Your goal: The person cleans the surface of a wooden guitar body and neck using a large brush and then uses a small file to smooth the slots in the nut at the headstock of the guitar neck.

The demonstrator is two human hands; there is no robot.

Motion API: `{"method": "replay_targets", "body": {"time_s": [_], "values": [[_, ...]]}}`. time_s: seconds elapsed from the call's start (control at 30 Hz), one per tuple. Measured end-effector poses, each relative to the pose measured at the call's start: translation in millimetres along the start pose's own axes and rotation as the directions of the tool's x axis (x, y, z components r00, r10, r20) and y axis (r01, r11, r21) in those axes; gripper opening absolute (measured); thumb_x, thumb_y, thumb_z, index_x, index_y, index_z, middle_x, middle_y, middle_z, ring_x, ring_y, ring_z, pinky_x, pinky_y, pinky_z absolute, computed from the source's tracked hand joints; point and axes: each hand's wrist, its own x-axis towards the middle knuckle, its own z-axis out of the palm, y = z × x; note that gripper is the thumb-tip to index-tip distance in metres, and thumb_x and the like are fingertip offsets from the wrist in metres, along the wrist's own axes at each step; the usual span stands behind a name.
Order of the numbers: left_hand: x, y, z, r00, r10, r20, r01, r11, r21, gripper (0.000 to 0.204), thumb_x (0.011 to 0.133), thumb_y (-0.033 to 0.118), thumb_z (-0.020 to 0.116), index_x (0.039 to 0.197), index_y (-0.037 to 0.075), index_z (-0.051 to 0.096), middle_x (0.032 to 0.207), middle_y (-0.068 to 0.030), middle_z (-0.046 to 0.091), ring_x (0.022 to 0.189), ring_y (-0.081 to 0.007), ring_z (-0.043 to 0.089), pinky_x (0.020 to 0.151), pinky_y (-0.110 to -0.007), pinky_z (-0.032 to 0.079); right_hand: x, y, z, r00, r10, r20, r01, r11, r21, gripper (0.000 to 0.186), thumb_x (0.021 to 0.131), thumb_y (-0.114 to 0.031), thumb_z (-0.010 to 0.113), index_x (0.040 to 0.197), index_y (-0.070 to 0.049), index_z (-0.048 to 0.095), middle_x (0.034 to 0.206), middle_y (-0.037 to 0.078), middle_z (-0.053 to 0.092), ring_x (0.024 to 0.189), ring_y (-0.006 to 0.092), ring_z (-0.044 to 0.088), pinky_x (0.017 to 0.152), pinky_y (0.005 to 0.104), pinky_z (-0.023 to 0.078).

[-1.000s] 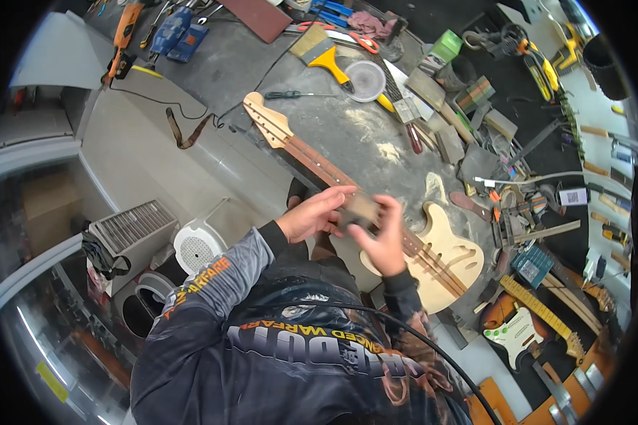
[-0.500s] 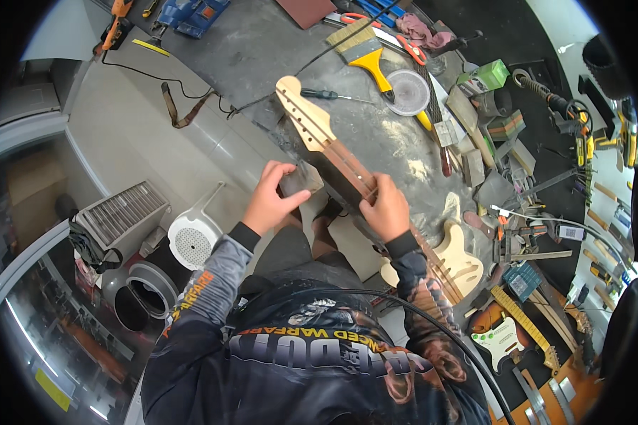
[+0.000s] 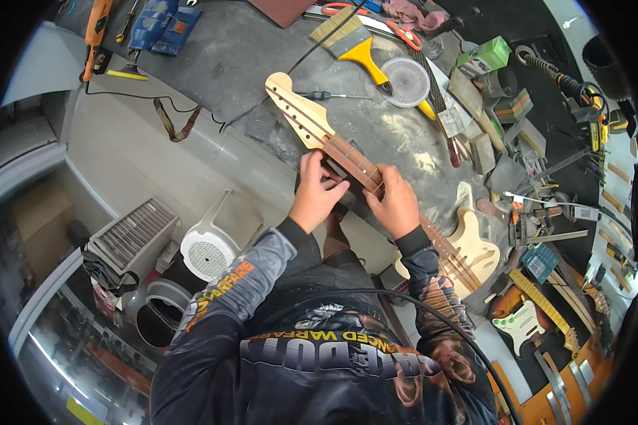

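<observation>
My right hand (image 3: 393,198) grips the brown fretboard of the guitar neck (image 3: 347,156) with thumb and fingers. Its pale headstock (image 3: 283,92) points up and left. My left hand (image 3: 319,195) has curled fingers just below the headstock, at the near edge of the neck; what they hold is mostly hidden, something dark. The pale unfinished guitar body (image 3: 475,244) lies to the right, under the lower part of the neck.
The grey bench (image 3: 220,42) holds a wide brush (image 3: 365,57), screwdriver (image 3: 333,95), clear lid (image 3: 404,81), several wood blocks (image 3: 468,92) and power tools (image 3: 156,35). A sunburst guitar (image 3: 521,319) lies lower right. A white stool (image 3: 205,251) stands on the floor at left.
The neck's head end has risen and swung toward the upper left since a second ago. My left hand has moved from holding a dark block lower down to under the headstock, obscuring that block.
</observation>
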Motion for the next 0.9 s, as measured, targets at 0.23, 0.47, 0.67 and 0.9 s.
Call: {"method": "replay_targets", "body": {"time_s": [0.23,0.47,0.67,0.9], "values": [[52.3,-7.2,-103.7,0.862,0.47,-0.188,-0.264,0.734,0.626,0.047,0.091,0.009,0.084,0.134,0.005,0.065,0.125,-0.0133,0.058,0.11,-0.0292,0.062,0.098,-0.043,0.051,-1.4,-0.9,4.8,0.998,-0.063,-0.016,0.063,0.998,0.004,0.058,0.085,-0.012,0.084,0.137,-0.007,0.058,0.116,0.017,0.067,0.099,0.0425,0.068,0.086,0.0487,0.054],[126.7,-26.1,-150.5,0.817,0.545,-0.188,-0.129,0.491,0.862,0.043,0.092,0.032,0.084,0.131,0.018,0.071,0.125,-0.0127,0.057,0.116,-0.0363,0.06,0.1,-0.051,0.047,14.0,-24.1,17.6,0.992,-0.059,-0.107,0.065,0.997,0.051,0.061,0.084,-0.017,0.085,0.138,-0.007,0.058,0.123,0.018,0.062,0.108,0.0415,0.063,0.093,0.0486,0.05],[159.0,17.8,-155.2,0.782,0.582,-0.224,-0.166,0.54,0.825,0.029,0.094,0.017,0.081,0.122,0.011,0.075,0.122,-0.0136,0.058,0.11,-0.0316,0.062,0.095,-0.045,0.051,32.8,-37.2,21.6,0.962,-0.157,-0.224,0.155,0.988,-0.023,0.059,0.087,-0.02,0.084,0.143,-0.012,0.065,0.125,0.012,0.061,0.109,0.0348,0.059,0.096,0.0467,0.045],[200.6,95.4,-72.9,0.724,0.292,0.625,-0.689,0.267,0.674,0.022,0.094,0.017,0.079,0.112,0.007,0.073,0.108,-0.0095,0.072,0.107,-0.0329,0.068,0.09,-0.048,0.054,28.9,-27.0,36.3,0.928,-0.168,-0.333,0.178,0.984,-0.001,0.049,0.084,-0.021,0.088,0.13,-0.012,0.074,0.117,0.008,0.064,0.105,0.0323,0.06,0.091,0.0457,0.048]]}}
